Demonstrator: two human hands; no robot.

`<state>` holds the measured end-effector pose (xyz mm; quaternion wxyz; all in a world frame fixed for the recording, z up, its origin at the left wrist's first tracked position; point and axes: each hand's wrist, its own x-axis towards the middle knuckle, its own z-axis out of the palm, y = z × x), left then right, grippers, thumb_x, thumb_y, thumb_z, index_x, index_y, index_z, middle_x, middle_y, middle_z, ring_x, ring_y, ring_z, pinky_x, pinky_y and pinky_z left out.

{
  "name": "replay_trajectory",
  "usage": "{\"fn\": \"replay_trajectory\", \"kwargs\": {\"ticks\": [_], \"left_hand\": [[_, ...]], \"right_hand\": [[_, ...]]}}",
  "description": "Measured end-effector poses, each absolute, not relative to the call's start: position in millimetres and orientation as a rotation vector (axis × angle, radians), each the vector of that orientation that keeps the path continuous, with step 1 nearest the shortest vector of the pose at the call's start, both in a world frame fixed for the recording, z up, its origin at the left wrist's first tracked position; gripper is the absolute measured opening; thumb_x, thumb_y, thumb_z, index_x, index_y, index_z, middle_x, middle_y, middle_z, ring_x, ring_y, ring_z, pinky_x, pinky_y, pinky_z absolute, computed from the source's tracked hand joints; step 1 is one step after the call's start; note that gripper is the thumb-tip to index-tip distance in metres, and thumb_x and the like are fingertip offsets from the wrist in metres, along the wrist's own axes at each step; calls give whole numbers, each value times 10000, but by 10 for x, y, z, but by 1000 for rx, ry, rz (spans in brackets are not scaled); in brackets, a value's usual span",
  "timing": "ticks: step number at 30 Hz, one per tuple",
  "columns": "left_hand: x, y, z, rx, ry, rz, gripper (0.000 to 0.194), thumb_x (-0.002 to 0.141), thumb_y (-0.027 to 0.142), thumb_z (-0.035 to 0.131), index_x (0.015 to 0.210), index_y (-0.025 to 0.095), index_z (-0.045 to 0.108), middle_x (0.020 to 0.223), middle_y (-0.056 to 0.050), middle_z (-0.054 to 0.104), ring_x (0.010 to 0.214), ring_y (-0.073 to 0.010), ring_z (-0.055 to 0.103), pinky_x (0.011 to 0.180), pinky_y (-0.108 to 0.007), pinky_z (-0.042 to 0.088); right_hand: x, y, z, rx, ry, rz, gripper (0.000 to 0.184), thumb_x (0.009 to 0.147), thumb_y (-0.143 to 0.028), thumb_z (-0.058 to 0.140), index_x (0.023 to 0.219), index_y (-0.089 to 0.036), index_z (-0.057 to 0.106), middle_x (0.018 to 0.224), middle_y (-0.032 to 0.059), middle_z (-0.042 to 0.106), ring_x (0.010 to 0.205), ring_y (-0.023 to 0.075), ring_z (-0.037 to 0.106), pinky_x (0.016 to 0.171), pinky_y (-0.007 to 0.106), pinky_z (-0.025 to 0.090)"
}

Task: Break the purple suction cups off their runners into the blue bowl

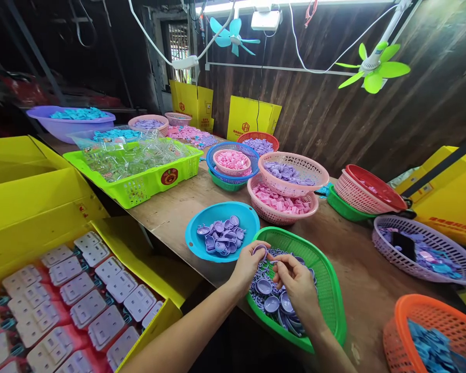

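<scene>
Nearest the camera, two bare forearms reach up from the lower edge, with an open yellow carton of pale-lidded boxes to the left and an orange basket of blue pieces at the lower right. The left hand grips a round purple cup piece between thumb and fingers, over the far left part of a green basket; the right hand has its fingertips pinched together close beside it, apparently on a slim purple piece, though the fingers hide most of it. Whether the two pieces are joined cannot be told. The green basket, standing on the counter, holds many loose purple cups and a mass of thin purple parts, so much seems left to handle. Just beyond it, a blue basin holds a smaller heap of purple cup-shaped pieces, some with what look like handles; these may be finished ones, but that is only a guess. The pair in hand looks midway.
</scene>
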<state>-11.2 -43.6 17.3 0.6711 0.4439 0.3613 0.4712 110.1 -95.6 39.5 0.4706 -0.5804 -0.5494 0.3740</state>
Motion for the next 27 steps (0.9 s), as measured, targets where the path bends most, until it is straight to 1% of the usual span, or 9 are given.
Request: {"fn": "replay_trajectory", "kwargs": {"ticks": [4,8,10,13,16,19,22,24,27], "left_hand": [[-110,-459,184,1054,783,1089,247,703,305,595,871,127,618,755,-22,590,495,-47,424,484,-181,331],[-69,-459,135,960,757,1134,304,674,329,635,892,121,594,773,-33,579,639,-105,518,611,-229,428],[-58,-463,121,959,776,1168,280,704,335,605,900,143,547,803,-35,581,711,-130,542,648,-249,446],[-65,-493,152,1093,864,1201,221,780,345,508,917,172,495,795,-32,587,734,-140,548,643,-241,436],[-91,-527,227,1265,935,1190,227,832,350,415,938,176,512,801,-39,597,732,-142,541,635,-232,414],[-106,-523,281,1387,1028,1219,258,840,353,391,874,173,573,786,-31,587,695,-132,512,634,-227,388],[-86,-498,269,1387,1046,1239,253,797,366,471,819,160,617,734,-19,564,645,-114,482,610,-214,371],[-60,-494,241,1278,966,1144,292,783,395,487,884,153,616,617,6,519,519,-90,434,507,-203,344],[-31,-510,215,1124,839,1017,394,790,443,460,1038,152,557,467,55,418,382,-70,345,397,-191,281]], "right_hand": [[1091,-952,400,-1495,-1408,723,271,832,-395,447,881,-163,577,623,4,553,502,120,481,417,203,375],[1043,-951,410,-1454,-1470,651,255,845,-370,439,920,-170,577,719,32,618,556,137,535,505,228,426],[1025,-942,394,-1445,-1534,567,229,854,-324,432,948,-185,587,816,46,643,614,145,568,584,247,451],[1020,-921,338,-1426,-1633,444,226,856,-256,414,979,-199,596,939,58,642,749,165,593,697,274,454],[1037,-912,305,-1449,-1643,416,185,844,-246,431,894,-193,601,871,48,644,754,169,590,689,269,444],[1060,-920,351,-1481,-1506,531,170,844,-299,443,856,-184,567,729,21,613,602,141,556,566,239,429],[1059,-923,433,-1407,-1392,745,222,847,-364,430,888,-177,543,674,7,583,525,124,511,458,215,390],[1043,-921,465,-1375,-1379,766,243,842,-383,434,889,-173,546,688,13,589,545,128,515,462,214,391],[1026,-921,445,-1405,-1415,607,235,838,-378,446,861,-173,559,761,37,608,642,149,550,561,236,432]]}}
